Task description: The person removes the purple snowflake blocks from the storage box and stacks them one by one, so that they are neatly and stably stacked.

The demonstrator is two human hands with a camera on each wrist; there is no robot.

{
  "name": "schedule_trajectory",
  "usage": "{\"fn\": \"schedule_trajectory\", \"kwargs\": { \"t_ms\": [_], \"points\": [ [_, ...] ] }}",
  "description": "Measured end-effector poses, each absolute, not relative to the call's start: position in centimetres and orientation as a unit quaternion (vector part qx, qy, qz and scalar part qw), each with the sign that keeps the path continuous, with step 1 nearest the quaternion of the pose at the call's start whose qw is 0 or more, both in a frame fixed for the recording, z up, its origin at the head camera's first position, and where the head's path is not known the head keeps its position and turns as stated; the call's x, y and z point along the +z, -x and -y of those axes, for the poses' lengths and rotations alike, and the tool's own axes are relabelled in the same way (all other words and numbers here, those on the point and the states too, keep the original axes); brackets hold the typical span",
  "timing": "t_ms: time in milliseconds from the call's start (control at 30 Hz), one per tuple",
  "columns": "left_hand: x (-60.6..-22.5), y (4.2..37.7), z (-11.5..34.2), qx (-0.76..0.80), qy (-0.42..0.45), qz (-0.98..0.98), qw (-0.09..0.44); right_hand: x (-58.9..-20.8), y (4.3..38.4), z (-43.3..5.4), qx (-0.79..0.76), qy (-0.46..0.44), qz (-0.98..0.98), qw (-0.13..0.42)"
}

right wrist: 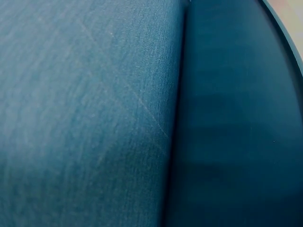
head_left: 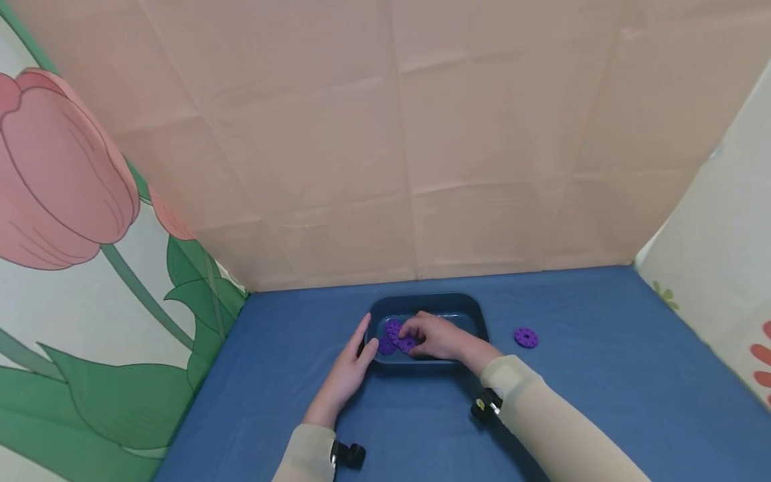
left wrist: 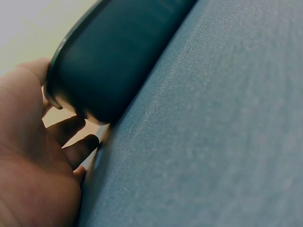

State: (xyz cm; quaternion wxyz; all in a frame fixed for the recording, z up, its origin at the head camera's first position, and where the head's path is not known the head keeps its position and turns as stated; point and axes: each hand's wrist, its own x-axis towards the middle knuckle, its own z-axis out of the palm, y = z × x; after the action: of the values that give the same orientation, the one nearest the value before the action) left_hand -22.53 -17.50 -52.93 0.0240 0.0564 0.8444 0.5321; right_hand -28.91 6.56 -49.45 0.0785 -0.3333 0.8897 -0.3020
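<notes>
A dark blue tray [head_left: 476, 314] stands on the blue cloth-covered table. My left hand [head_left: 346, 371] grips its left front corner, thumb at the rim and fingers along the outer side; the left wrist view shows the fingers [left wrist: 78, 150] bent against the tray wall [left wrist: 109, 56]. Several purple notched discs [head_left: 386, 346] lie in the tray's left part. My right hand [head_left: 442, 337] reaches in over the front rim, its curled fingers and thumb on either side of one purple disc [head_left: 408, 345]. The right wrist view shows only tray wall [right wrist: 236, 118] and cloth; the hand is out of it.
Another purple disc [head_left: 527, 337] lies on the table [head_left: 572, 388] to the right of the tray. A beige hanging [head_left: 409, 147] rises behind the table. Flower-printed panels [head_left: 66, 174] flank it on the left and right.
</notes>
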Motion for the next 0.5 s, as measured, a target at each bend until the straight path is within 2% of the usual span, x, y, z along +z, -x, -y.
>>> {"fn": "schedule_trajectory", "kwargs": {
  "t_ms": [500],
  "points": [
    [-52.42, 22.28, 17.38, 0.537, -0.057, -0.841, 0.029, -49.73, 29.06, -6.58, -0.288, 0.326, -0.898, 0.072]
  ]
}}
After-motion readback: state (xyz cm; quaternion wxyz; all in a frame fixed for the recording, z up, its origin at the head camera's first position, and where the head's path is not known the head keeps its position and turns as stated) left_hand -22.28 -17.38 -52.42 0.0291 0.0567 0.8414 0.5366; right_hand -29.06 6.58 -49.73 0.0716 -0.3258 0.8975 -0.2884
